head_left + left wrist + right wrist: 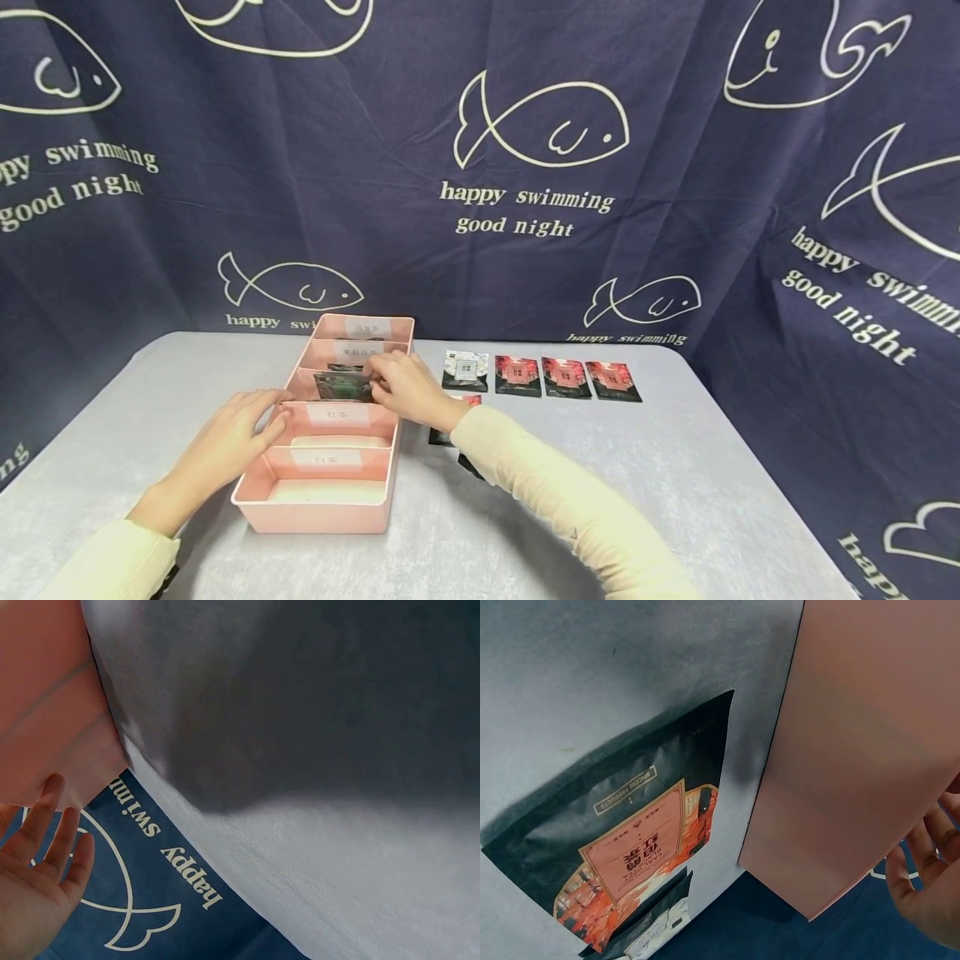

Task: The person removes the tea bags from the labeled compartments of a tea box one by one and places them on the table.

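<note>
A pink divided box (315,515) stands lengthwise on the table, with white labels on its dividers. Dark green tea sachets (343,387) stand upright in its middle compartment. My right hand (408,387) reaches over the right wall and pinches a sachet at its right edge; the fingertips are partly hidden. In the right wrist view, its curled fingers (930,847) are at the box rim. On the box's left side, my left hand (232,437) rests at the rim; in the left wrist view, its fingers (56,847) are spread and nearly straight by the pink outer wall.
Right of the box, a white-and-black sachet (466,372) and several red-and-black sachets (566,377) lie in a row. Nearer, another red-and-black sachet (637,832) lies beside the box, partly under my right forearm in the head view. A dark blue curtain (420,275) hangs behind the table.
</note>
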Demonstrator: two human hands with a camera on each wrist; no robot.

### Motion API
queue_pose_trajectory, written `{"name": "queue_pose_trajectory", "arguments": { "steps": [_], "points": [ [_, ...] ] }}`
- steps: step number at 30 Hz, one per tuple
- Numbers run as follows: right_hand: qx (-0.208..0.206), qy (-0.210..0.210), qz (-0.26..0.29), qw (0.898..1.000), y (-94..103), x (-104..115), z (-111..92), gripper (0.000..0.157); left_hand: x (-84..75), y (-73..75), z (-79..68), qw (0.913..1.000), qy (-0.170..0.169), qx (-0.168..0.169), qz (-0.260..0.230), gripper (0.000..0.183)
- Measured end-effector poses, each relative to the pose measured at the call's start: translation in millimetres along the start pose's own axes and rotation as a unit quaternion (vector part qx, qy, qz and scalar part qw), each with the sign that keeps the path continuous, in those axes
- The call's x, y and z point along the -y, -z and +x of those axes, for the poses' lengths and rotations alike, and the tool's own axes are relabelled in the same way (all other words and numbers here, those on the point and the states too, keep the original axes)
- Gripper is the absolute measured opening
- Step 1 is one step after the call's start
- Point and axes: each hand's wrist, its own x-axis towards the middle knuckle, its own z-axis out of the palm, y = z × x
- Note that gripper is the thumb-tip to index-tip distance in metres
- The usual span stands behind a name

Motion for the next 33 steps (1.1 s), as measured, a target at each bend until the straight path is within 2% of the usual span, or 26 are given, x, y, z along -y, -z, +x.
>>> {"name": "queue_pose_trajectory", "arguments": {
  "steps": [16, 33],
  "points": [
    [-0.013, -0.015, -0.023, 1.000, -7.2, 4.1, 2.5, 0.014, -0.6, -0.4, 0.2, 1.0000, 0.008, 0.005, 0.000, 0.025],
    [-0.052, -0.079, 0.013, 0.995, -3.8, 5.0, 1.3, 0.011, 0.8, -0.6, -0.7, 1.0000, 0.003, 0.002, 0.002, 0.025]
  ]
}}
